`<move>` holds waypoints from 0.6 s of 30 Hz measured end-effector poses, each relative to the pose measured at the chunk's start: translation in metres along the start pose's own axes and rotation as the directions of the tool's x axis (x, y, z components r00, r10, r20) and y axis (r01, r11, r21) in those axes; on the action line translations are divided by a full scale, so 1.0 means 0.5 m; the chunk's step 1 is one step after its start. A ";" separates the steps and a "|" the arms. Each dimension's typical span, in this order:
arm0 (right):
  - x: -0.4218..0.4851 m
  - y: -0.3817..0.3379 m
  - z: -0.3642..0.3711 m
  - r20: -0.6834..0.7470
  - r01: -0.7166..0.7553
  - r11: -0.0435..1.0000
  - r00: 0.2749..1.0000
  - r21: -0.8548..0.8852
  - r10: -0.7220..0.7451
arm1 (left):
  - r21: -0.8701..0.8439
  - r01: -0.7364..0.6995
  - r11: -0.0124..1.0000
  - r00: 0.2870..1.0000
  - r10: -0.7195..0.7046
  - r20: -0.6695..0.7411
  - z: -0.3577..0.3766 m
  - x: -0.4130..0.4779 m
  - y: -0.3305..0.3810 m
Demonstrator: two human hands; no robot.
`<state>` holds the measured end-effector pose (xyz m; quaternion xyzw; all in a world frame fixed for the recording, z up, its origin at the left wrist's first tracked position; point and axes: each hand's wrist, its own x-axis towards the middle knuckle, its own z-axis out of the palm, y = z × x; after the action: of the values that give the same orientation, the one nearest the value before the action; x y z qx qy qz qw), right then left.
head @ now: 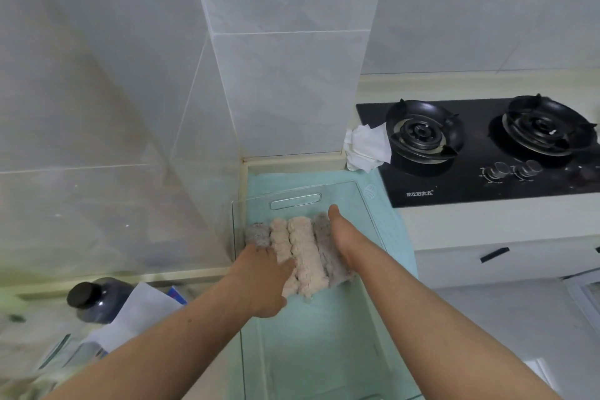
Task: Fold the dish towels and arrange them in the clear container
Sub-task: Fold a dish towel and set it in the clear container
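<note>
Kitchen counter (487, 224): towels (302, 247) crowd the container (324, 351)'s far end.

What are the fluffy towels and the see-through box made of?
The towels look like soft fleecy cloth, maybe microfiber: their surface is nubbly and fuzzy. The box looks like hard clear plastic, smooth and glossy: the green mat shows through it, and its wall has a moulded handle slot.

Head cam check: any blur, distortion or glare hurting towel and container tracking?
Head view: wide-angle bends the wall tiles; bottom-left around the dark bottle is smeared; towels, left hand and right hand are sharp; the clear container shows only rim lines and handle slot; light soft, no harsh glare.
</note>
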<state>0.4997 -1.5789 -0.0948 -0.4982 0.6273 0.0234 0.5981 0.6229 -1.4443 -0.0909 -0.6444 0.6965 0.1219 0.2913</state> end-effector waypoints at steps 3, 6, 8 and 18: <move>-0.017 -0.004 0.011 -0.060 0.031 0.989 0.997 -0.144 -0.040 | 0.032 -0.015 0.999 1.000 0.016 -0.021 0.002 -0.010 -0.005; -0.046 -0.018 0.016 -0.070 0.092 0.961 0.991 -0.262 -0.114 | 0.029 -0.044 0.999 0.992 0.047 -0.117 -0.007 -0.027 -0.020; -0.075 -0.036 0.006 -0.047 0.170 0.935 0.980 -0.310 -0.194 | -0.056 -0.060 0.997 0.976 0.047 -0.213 -0.020 -0.045 -0.038; -0.239 -0.083 -0.110 0.010 0.565 0.825 0.825 0.020 -0.565 | -0.936 -0.203 0.289 0.819 -0.473 -0.324 -0.056 -0.244 -0.061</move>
<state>0.4615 -1.5626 0.0367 -0.6564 0.4476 -0.1558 0.5870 0.6457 -1.3627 0.0065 -0.7524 0.4758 0.2909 -0.3504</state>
